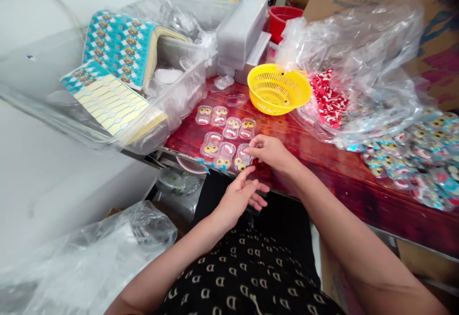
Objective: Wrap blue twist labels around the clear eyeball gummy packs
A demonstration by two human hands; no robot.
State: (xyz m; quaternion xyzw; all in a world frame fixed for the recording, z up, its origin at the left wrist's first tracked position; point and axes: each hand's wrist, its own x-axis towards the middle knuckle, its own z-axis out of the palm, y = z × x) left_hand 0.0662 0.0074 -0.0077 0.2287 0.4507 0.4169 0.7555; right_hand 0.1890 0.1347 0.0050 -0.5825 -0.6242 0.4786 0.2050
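Note:
Several small clear blister packs [224,133] with yellow and red toy pieces lie in rows on the red wooden table [340,167]. My right hand [268,152] rests on the table edge, its fingertips touching the nearest pack [242,158]. My left hand [238,195] hovers just below the table edge over my lap, fingers apart and holding nothing.
An empty yellow basket [278,89] stands behind the packs. Right of it lies a clear plastic bag [358,66] with red pieces, then a heap of sealed packs [419,157]. Printed sticker sheets [114,47], a peeled sheet [107,100] and clear trays [242,30] sit at the left.

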